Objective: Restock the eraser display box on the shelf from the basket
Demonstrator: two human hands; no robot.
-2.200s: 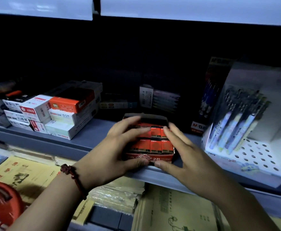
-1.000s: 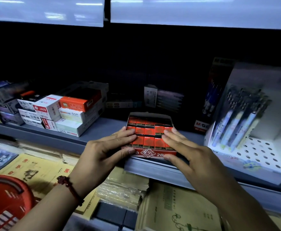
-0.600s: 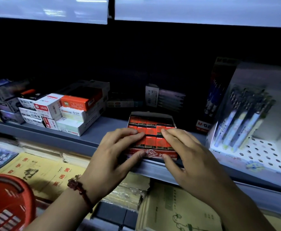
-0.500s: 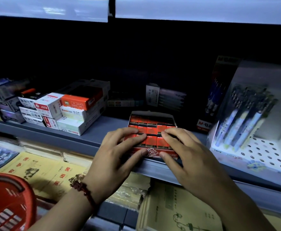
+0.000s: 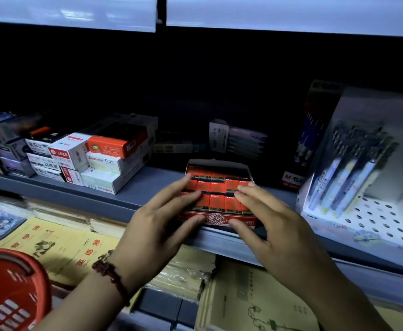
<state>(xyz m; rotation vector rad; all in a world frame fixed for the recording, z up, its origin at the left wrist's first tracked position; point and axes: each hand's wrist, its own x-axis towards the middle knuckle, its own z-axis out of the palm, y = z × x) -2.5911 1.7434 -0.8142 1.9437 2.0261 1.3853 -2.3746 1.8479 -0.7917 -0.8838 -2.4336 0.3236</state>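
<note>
Shifting from cupping to pressing flat, uncurled left hand (image 5: 156, 231) and right hand (image 5: 275, 231) on eraser display box (image 5: 218, 219), lying left-right between both.

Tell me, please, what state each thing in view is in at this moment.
eraser display box, top open, at the front edge of the shelf.
erasers, packed in rows inside the box.
left hand, fingers straight on the erasers, thumb against the box front.
right hand, likewise on the right side.
red basket, lower left, contents unclear.
pen stand, partly filled, many holes empty.
</note>
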